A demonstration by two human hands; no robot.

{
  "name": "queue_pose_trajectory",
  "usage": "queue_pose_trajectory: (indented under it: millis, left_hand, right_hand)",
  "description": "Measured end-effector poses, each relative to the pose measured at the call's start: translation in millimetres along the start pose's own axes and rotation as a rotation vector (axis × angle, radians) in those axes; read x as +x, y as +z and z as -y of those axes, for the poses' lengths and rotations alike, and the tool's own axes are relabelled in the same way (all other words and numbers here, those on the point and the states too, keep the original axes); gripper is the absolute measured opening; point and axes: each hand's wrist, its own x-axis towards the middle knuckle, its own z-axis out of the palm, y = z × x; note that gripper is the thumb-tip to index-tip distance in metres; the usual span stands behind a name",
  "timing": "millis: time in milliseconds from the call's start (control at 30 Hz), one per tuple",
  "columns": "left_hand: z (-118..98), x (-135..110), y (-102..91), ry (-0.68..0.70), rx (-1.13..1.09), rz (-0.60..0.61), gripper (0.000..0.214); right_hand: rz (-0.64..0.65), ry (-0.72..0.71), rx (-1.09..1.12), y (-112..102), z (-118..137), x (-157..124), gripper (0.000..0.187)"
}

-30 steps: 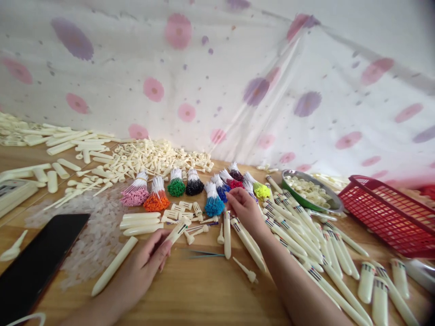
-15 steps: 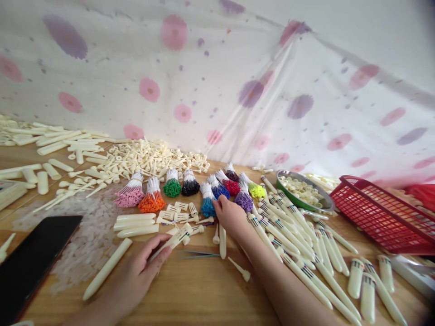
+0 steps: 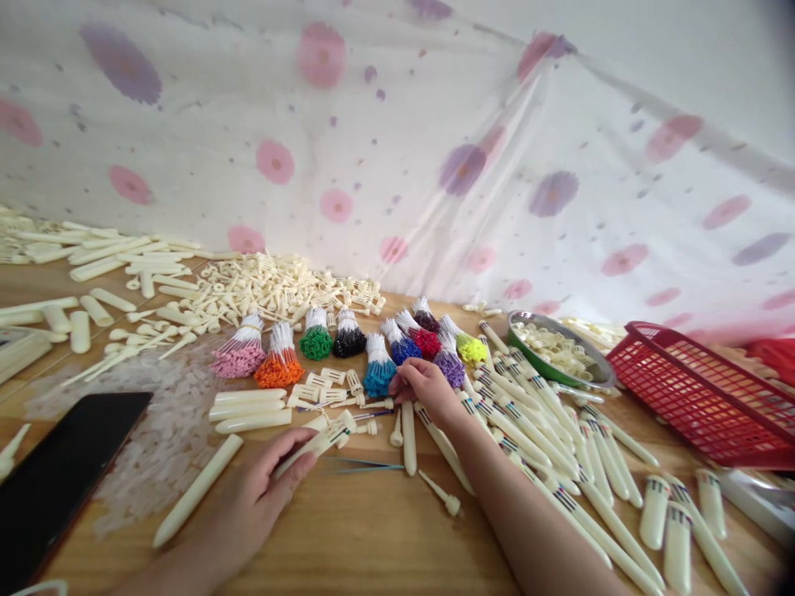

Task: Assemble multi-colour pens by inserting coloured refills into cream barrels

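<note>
My left hand (image 3: 264, 484) is closed around a cream multicolour pen (image 3: 326, 440), tilted so its slotted end with small dark and green sliders points up and right. The fingers of my right hand (image 3: 431, 393) are pinched together beside the light-blue bundle of refills (image 3: 378, 377); what they hold, if anything, is hidden. Just below that hand, a cream pen barrel (image 3: 408, 439) lies on the table, with blue tweezers (image 3: 366, 466) to its left. More refill bundles stand around: orange (image 3: 278, 364), pink (image 3: 238, 356), green (image 3: 315, 339), black (image 3: 349, 338) and purple (image 3: 450, 366).
Many pens with coloured sliders (image 3: 534, 414) spread under and beyond my right forearm. A green-sided metal bowl (image 3: 605, 377) and a red basket (image 3: 701, 397) stand at right. At left are a phone (image 3: 74, 472), clear plastic bits (image 3: 155, 447) and heaped cream parts (image 3: 279, 285).
My right hand has shifted slightly down and right, away from the light-blue bundle. The pen in my left hand has turned a little, and green now shows on its slotted end.
</note>
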Motion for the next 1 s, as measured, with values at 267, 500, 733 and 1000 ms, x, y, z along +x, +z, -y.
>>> queue_pose_trajectory:
  millis: [267, 500, 733, 1000]
  left_hand:
    - [4, -1, -2.5, 0.015, 0.053, 0.036, 0.032]
    - [4, 1, -5.3, 0.119, 0.117, -0.018, 0.026]
    - [10, 2, -14.3, 0.231, 0.178, 0.033, 0.027]
    - [11, -2, -15.2, 0.299, 0.2, 0.072, 0.028]
  right_hand:
    - [0.11, -0.054, 0.071, -3, 7, -14, 0.016]
    - [0.349, -0.181, -0.065, -30, 39, -37, 0.019]
    - [0.901, -0.01, 0.217, -46, 44, -53, 0.025]
    - [0.921, 0.234, 0.387, -38, 37, -50, 0.025]
